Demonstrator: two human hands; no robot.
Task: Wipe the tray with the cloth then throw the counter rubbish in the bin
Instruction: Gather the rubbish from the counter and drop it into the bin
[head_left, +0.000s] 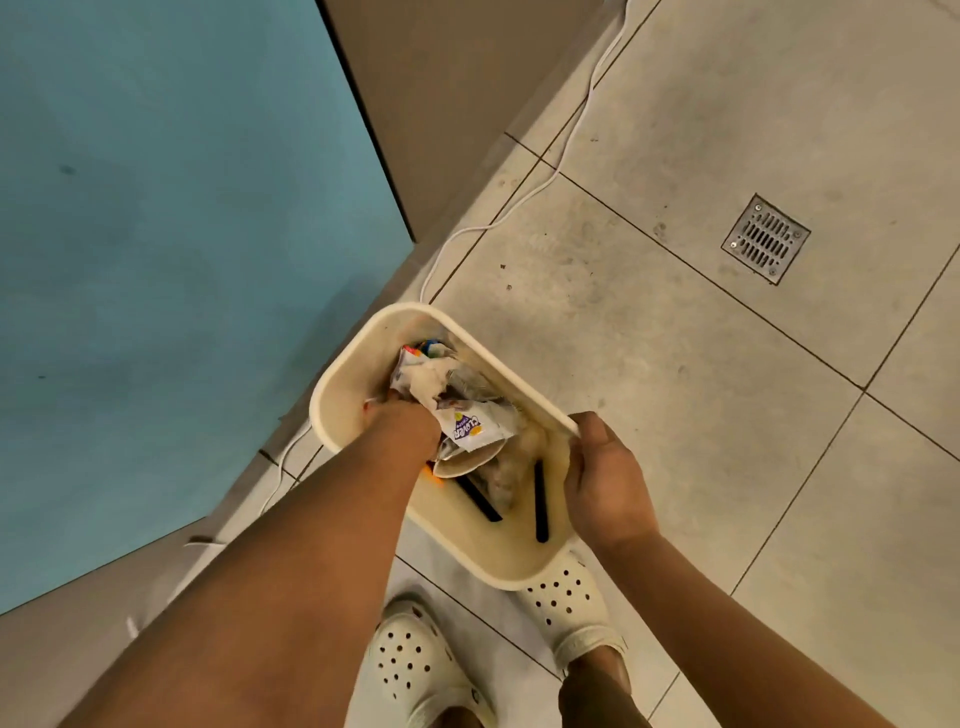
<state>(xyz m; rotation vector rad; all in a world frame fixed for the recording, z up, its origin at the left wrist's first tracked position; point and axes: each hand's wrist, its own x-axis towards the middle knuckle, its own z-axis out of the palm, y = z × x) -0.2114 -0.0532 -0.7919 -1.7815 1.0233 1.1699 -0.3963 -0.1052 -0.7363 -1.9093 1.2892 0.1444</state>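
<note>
At far left, a blue panel (156, 260) fills the view down to the floor, with a beige cabinet side (441, 104) next to it. A white cable (545, 182) trails across the floor tiles (779, 415) along the base of both and passes behind the bin.

Left hand (405, 423): reaching down into the cream bin (332, 395), fingers curled round a bundle of rubbish (452, 400) (crumpled white paper and a printed wrapper with purple lettering). The bundle sits inside the bin's mouth, against further wrappers and a shallow dish-like item already lying there; what that item is cannot be told.

Bin: standing on the floor just ahead of the person's feet, its opening facing the camera, two dark slots visible on the near inner wall. Interior walls show brownish staining.

Right hand (605, 483): grasping the bin's right rim, thumb on the upper edge, fingers wrapped over the side.

Below, two cream perforated clogs (566, 603) stand on the tiles, the right one touching the bin's base.

At far right, a square metal floor drain (766, 239) is set into a tile, well apart from the bin.
</note>
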